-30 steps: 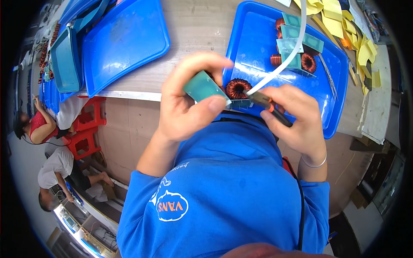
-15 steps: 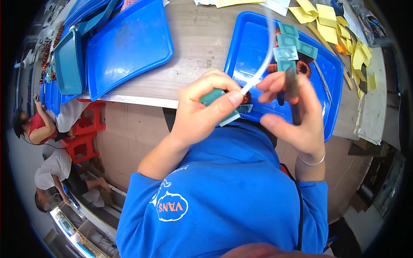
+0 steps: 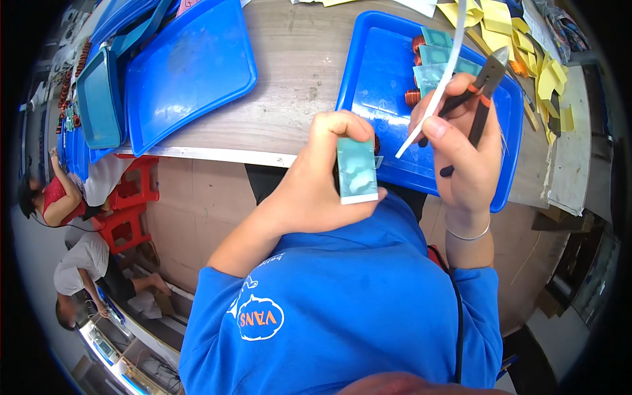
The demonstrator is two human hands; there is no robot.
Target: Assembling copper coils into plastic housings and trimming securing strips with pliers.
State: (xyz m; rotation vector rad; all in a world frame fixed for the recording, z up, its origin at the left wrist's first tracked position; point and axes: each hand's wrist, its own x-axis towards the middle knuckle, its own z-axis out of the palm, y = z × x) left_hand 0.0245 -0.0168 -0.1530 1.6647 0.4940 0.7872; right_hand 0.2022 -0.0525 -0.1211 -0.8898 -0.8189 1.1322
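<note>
Green board point(image 3: 357, 170), at the frame's centre, is clamped in the left hand point(image 3: 309, 176), best held steady by its edges, while the right hand point(image 3: 469, 172), right of centre, pinches a white tube point(image 3: 448, 71) and grips cutters point(image 3: 492, 69) best kept clear of the tube.

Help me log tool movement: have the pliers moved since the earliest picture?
Yes. Judged against the blue tray, the pliers, in the right hand, have moved rightward and away from the person's body, toward its far right rim.
</note>
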